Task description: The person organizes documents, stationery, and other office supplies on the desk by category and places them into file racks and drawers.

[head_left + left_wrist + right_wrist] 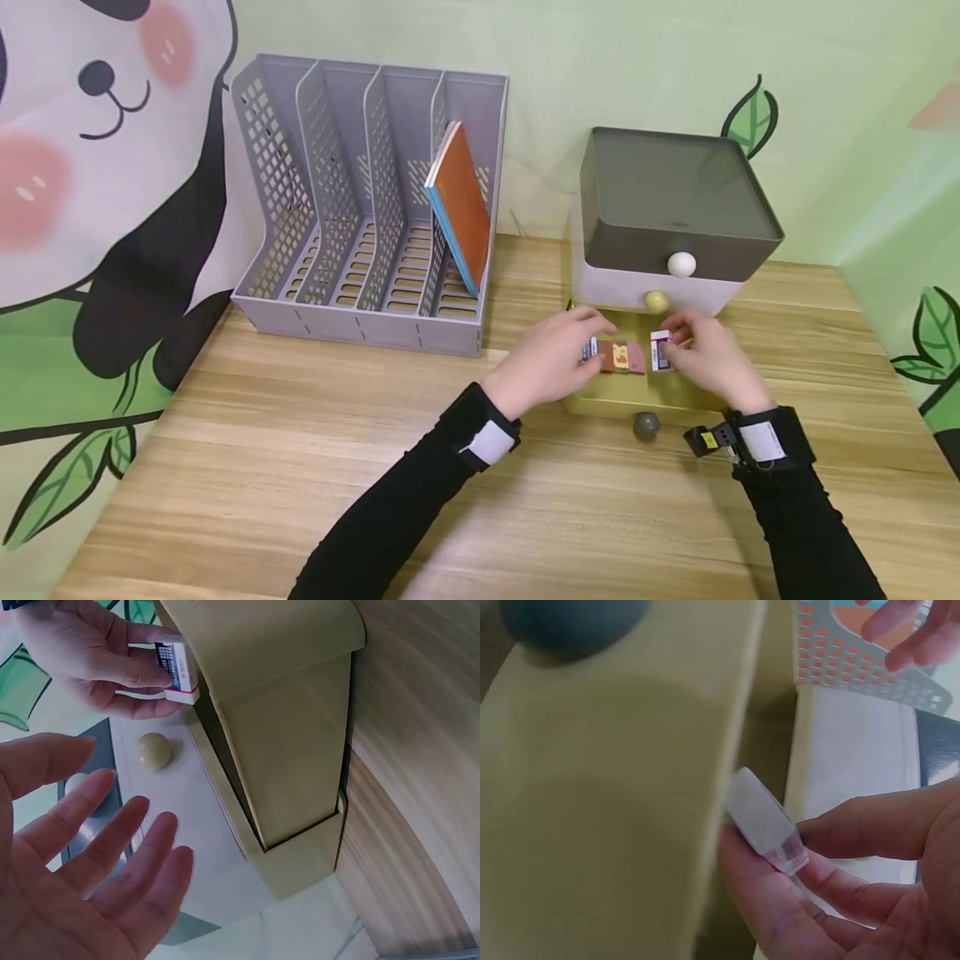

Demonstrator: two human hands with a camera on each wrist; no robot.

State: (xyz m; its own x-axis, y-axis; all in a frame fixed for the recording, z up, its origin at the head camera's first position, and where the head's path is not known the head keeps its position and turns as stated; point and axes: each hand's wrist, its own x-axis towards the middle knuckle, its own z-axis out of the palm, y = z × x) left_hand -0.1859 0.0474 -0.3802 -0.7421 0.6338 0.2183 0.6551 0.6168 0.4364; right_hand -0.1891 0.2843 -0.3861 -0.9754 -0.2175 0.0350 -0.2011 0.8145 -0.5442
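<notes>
My right hand point(708, 354) pinches a white eraser point(660, 350) in a dark printed sleeve, over the pulled-out olive-yellow bottom drawer point(600, 404). In the right wrist view the eraser point(761, 814) sits between thumb and fingers by the drawer's front wall. Above the drawer's left side, my left hand point(551, 354) has its fingers spread and loosely bent, holding nothing in the left wrist view. Under its fingertips lie a brown, yellow and pink eraser point(621, 357) and another white-and-blue one point(589, 349), partly hidden by the hand.
Above the drawer are a white drawer point(622, 283) and a dark grey top drawer point(675, 242), with round knobs. To the left stands a grey file rack point(360, 325) with orange and blue booklets point(461, 208) in its right slot. The wooden tabletop point(247, 467) extends in front.
</notes>
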